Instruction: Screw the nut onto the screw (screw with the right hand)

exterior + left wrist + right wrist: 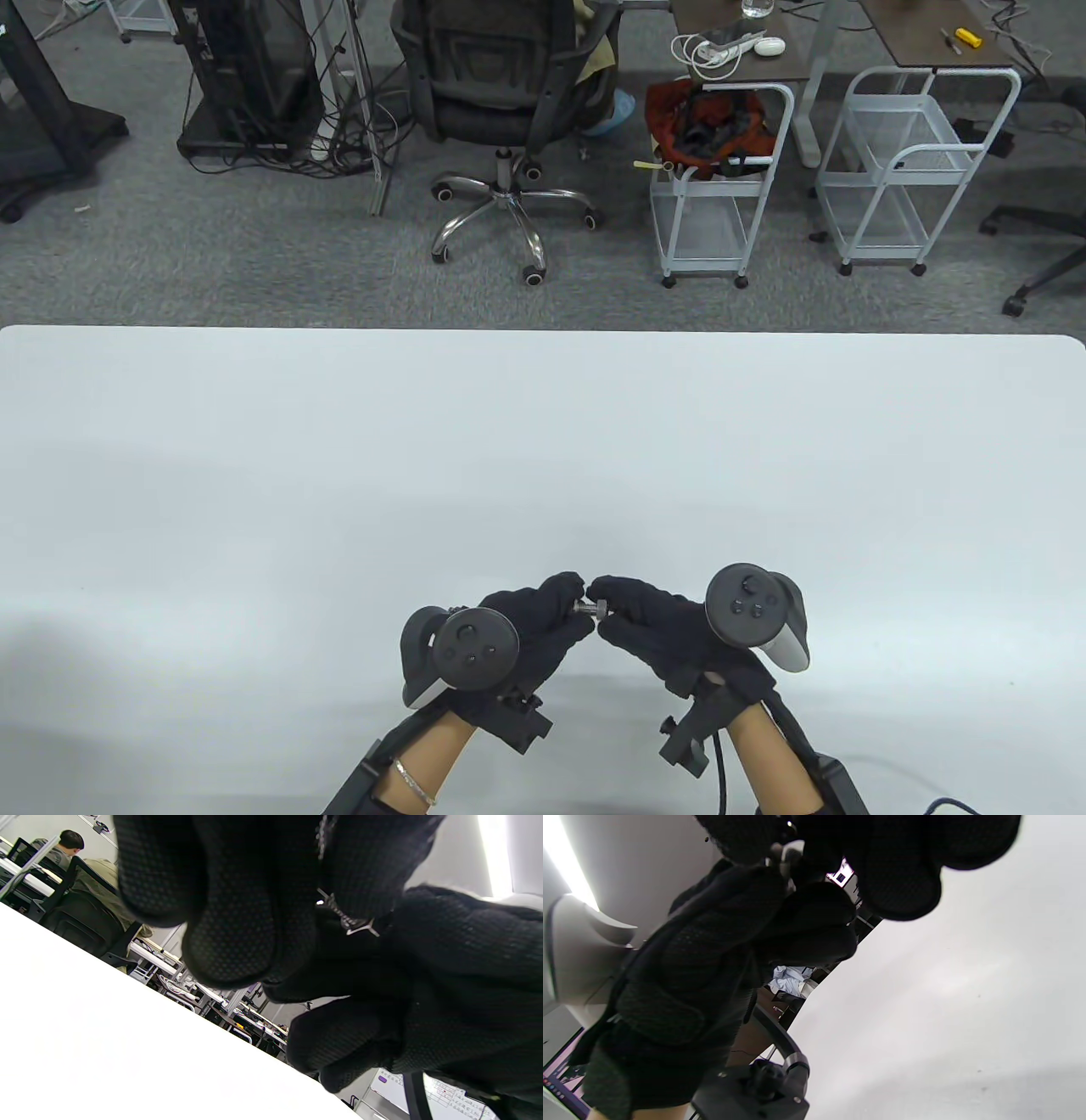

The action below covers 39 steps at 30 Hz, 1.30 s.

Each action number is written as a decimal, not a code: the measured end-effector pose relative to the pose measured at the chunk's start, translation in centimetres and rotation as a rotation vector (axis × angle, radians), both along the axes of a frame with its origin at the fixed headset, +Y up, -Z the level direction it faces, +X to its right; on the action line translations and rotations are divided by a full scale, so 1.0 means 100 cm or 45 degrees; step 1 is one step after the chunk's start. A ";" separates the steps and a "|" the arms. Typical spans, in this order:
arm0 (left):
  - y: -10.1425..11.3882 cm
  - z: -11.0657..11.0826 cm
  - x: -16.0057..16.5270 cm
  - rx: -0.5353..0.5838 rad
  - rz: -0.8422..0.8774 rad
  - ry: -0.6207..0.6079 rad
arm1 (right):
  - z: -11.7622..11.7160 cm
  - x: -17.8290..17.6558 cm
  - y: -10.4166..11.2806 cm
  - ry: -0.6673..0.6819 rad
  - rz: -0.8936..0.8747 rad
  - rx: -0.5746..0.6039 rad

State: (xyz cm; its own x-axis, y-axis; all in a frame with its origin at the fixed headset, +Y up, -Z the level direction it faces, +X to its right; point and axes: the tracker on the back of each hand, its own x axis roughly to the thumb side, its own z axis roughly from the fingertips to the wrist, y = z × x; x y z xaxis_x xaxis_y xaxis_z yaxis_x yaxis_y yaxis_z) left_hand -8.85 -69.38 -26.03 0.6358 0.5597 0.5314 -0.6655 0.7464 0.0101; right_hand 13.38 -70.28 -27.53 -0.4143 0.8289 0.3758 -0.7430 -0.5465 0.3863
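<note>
Table view: two gloved hands meeting over a screw and nut

Table view, near edge, about 6 o'clock: the left hand (530,632) and right hand (657,632) are raised above the white table (254,509), fingertips meeting. One screw (584,608) lies horizontal between them, pinched by the left hand's curled fingers; one nut (601,608) sits on its shaft, pinched by the right hand's thumb and fingers. Two trackers ride the backs of the hands, one each. Beyond the table, at 12 o'clock, stands one office chair (501,93); toward 1 o'clock, two wire carts (721,195). No legible writing.
</note>
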 end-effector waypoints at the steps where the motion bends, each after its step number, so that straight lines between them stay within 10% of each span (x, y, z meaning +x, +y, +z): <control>1: 0.000 0.000 0.000 0.007 -0.004 0.003 | 0.000 0.001 0.000 -0.036 0.019 0.011; 39: 0.001 0.002 0.000 0.025 -0.016 0.016 | 0.003 0.001 -0.002 -0.028 -0.029 0.034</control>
State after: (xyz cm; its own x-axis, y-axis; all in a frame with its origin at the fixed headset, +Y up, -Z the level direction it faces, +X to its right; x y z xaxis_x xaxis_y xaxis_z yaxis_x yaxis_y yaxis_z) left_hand -8.88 -69.24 -25.87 0.6496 0.5412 0.5340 -0.6556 0.7544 0.0330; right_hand 13.45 -70.45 -27.22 -0.4036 0.8283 0.3887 -0.7637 -0.5389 0.3554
